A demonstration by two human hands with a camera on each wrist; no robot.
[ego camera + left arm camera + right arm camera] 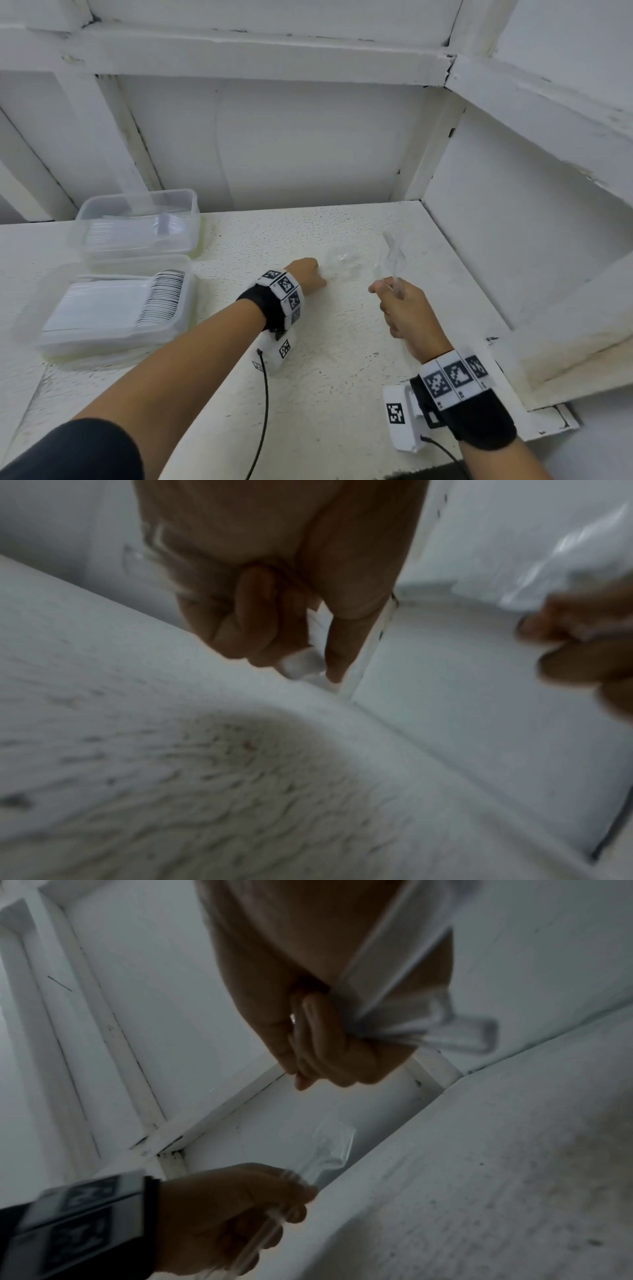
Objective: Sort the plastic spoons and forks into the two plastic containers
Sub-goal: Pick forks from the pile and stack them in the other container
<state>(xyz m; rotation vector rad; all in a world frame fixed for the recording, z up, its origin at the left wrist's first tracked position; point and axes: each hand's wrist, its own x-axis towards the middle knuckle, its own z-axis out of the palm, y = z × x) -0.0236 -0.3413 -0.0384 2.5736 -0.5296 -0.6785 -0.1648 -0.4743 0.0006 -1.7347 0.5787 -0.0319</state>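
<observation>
Two clear plastic containers stand at the table's left. The far container [193,209] holds clear cutlery [137,229]. The near container [51,342] holds a tight row of stacked cutlery [161,298]. My left hand [317,275] is curled round a clear plastic piece [342,263], [329,1150] just above the tabletop; blur hides whether it is a spoon or a fork. To its right, my right hand [387,289] grips a few clear cutlery handles [428,1026], their heads [390,257] pointing away from me.
The white, speckled table [342,377] ends against a white framed wall [274,137] at the back and a white panel [513,240] on the right. Cables hang from both wrist cameras over the front edge.
</observation>
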